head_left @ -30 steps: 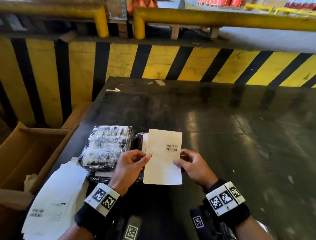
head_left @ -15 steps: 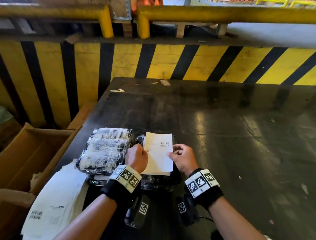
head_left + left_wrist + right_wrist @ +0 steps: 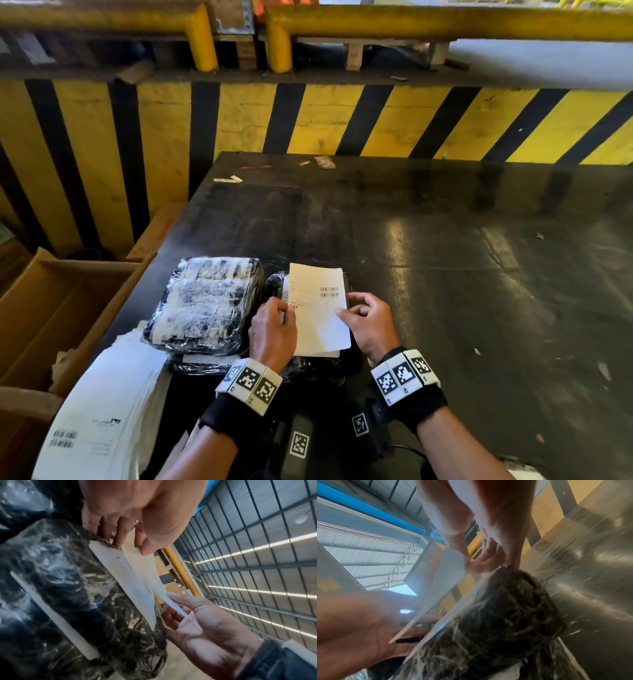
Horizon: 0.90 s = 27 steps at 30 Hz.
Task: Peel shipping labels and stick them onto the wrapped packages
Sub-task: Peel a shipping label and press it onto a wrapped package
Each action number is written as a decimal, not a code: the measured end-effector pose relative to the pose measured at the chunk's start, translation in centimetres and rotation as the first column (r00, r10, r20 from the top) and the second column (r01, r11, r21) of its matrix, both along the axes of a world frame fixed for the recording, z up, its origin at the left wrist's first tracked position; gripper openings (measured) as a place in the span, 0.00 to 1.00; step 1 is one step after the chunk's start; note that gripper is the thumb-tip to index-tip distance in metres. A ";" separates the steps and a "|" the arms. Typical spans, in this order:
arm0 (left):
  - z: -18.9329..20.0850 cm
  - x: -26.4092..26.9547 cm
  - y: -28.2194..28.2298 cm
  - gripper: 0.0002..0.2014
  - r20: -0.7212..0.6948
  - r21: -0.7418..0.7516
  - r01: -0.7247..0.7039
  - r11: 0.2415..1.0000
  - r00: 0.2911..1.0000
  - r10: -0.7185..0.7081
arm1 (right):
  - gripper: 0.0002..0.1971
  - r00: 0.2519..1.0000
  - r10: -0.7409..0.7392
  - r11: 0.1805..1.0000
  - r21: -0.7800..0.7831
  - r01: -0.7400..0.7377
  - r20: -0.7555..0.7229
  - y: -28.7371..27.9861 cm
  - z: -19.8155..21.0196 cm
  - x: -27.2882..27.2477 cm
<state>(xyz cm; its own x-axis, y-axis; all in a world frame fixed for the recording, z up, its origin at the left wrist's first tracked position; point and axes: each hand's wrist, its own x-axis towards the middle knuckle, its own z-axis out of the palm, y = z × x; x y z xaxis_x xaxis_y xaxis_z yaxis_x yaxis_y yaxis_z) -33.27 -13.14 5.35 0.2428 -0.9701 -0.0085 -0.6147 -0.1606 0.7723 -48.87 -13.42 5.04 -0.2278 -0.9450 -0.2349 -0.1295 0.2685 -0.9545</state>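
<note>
Shipping label (image 3: 317, 301), white with a barcode near its far right corner, is held over a black wrapped package (image 3: 308, 371) at the near left part of the dark surface (image 3: 445, 274). Its left edge is pinched by the left hand (image 3: 274, 334), thumb on top and fingers beneath, and its right edge is pinched between thumb and fingers of the right hand (image 3: 368, 323), so each grip is clamped on the label. In the left wrist view the label (image 3: 137, 573) is seen lifted above a second white sheet that lies flat on the package (image 3: 68, 601); whether that sheet is backing or another label cannot be told. Just left of this package, a second wrapped package (image 3: 205, 305) with white print under clear film is stacked on another parcel. A stack of white label sheets (image 3: 99, 411) is draped over the near left edge, beside an open cardboard box (image 3: 51, 308). A yellow and black striped barrier (image 3: 308, 120) stands beyond the far edge.
</note>
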 end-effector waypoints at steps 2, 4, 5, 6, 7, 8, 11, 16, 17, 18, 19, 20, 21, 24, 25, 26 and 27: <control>0.0 -0.2 0.7 0.08 -0.043 0.016 0.008 1.000 0.999 -0.007 | 0.14 1.000 0.007 1.000 0.009 -0.007 -0.009 0.7 0.1 -0.5; 0.0 -0.5 1.3 0.08 -0.088 0.030 0.028 0.999 0.996 -0.026 | 0.14 1.000 0.002 1.000 0.007 -0.002 -0.008 1.3 0.1 -1.0; 0.0 -0.5 1.6 0.08 -0.098 0.030 0.040 0.999 0.995 -0.036 | 0.14 1.000 0.000 1.000 0.006 0.000 -0.007 1.6 0.1 -1.3; 0.1 -0.5 1.7 0.08 -0.097 0.026 0.050 0.998 0.994 -0.047 | 0.13 1.000 0.004 1.000 0.005 -0.004 -0.009 1.9 0.1 -1.4; 0.0 -0.4 1.7 0.08 -0.094 0.017 0.059 0.998 0.994 -0.057 | 0.12 1.000 0.009 1.000 0.005 -0.009 -0.018 2.2 0.0 -1.4; 0.0 -0.3 1.6 0.08 -0.085 0.011 0.061 0.998 0.995 -0.060 | 0.10 0.999 0.013 1.000 0.000 -0.013 -0.029 2.4 0.0 -1.3; -0.2 0.2 1.3 0.08 -0.050 0.016 0.038 0.999 0.998 -0.037 | 0.09 0.998 -0.014 0.999 -0.031 0.012 -0.067 2.6 -0.3 -0.6; -0.8 0.5 1.1 0.08 -0.074 0.033 0.038 0.999 0.997 -0.035 | 0.11 0.993 -0.039 0.998 -0.060 0.032 -0.111 2.1 -0.4 -0.2; -0.8 0.5 1.1 0.08 -0.078 0.039 0.034 0.999 0.996 -0.031 | 0.12 0.993 -0.029 0.998 -0.056 0.022 -0.117 2.0 -0.3 -0.2; -0.9 0.6 1.0 0.08 -0.082 0.042 0.030 0.999 0.996 -0.027 | 0.13 0.993 -0.018 0.999 -0.048 0.012 -0.120 2.0 -0.3 -0.2; -0.9 0.7 0.9 0.08 -0.086 0.048 0.027 0.999 0.996 -0.023 | 0.15 0.993 -0.014 0.999 -0.042 0.009 -0.118 1.9 -0.3 -0.2; -0.8 0.7 0.9 0.08 -0.088 0.054 0.024 0.998 0.996 -0.019 | 0.16 0.993 -0.016 0.999 -0.040 0.011 -0.115 1.9 -0.3 -0.1; -0.8 0.7 0.8 0.07 -0.091 0.065 0.021 0.998 0.996 -0.015 | 0.16 0.993 -0.023 0.999 -0.038 0.019 -0.114 1.9 -0.5 -0.1; -0.7 0.6 0.5 0.07 -0.085 0.091 0.017 0.996 0.996 -0.009 | 0.17 0.993 -0.038 0.999 -0.025 0.035 -0.109 1.8 -0.8 0.0; -0.7 0.5 0.5 0.07 -0.080 0.096 0.015 0.995 0.997 -0.008 | 0.17 0.993 -0.040 0.999 -0.021 0.038 -0.108 1.8 -0.9 0.0; -0.7 0.5 0.4 0.07 -0.078 0.101 0.015 0.995 0.997 -0.007 | 0.17 0.993 -0.041 0.999 -0.017 0.039 -0.110 1.7 -0.9 -0.1; -0.7 0.4 0.3 0.07 -0.074 0.103 0.015 0.995 0.997 -0.007 | 0.18 0.993 -0.041 0.999 -0.013 0.040 -0.113 1.6 -0.9 -0.1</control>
<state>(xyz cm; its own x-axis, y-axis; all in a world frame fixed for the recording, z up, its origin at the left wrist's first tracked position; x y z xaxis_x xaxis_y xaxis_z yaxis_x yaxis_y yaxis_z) -32.85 -12.81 4.67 0.2273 -0.9656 -0.1265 -0.5590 -0.2358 0.7949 -48.97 -11.78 4.11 -0.2903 -0.9368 -0.1951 -0.2267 0.2654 -0.9371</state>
